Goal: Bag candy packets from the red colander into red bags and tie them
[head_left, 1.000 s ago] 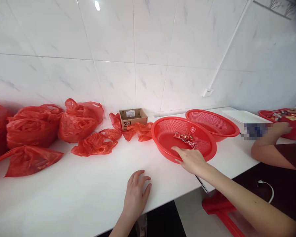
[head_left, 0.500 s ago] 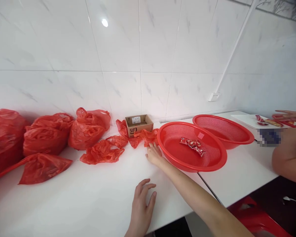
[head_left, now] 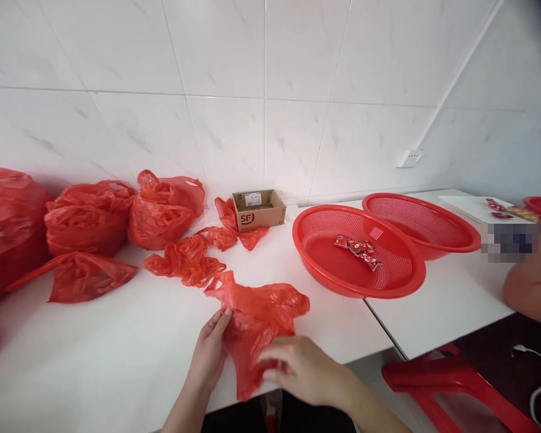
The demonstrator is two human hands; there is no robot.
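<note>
A crumpled red plastic bag (head_left: 265, 304) lies partly spread at the table's front edge. My left hand (head_left: 210, 349) grips its left side, thumb on top of the film. Over the bag's lower right part, my right hand (head_left: 304, 370) is bent and smeared by motion; whether its fingers pinch the film is unclear. Beyond them, another crumpled red bag (head_left: 187, 261) rests on the table. To the right stands a red plastic basket (head_left: 318, 264) with several small red printed packets (head_left: 358, 248) inside.
Full red bags (head_left: 88, 219) line the wall at left. A cardboard box (head_left: 259, 210) stands by the wall on red film. A second red basket (head_left: 421, 222) is behind the first. At far right, a co-worker's arm (head_left: 532, 288) rests near a white board (head_left: 466, 207); a red stool (head_left: 442, 376) stands below.
My right hand has come back from beside the box with a red bag, which now lies between my hands. My left hand has taken hold of it. The view has tilted downward.
</note>
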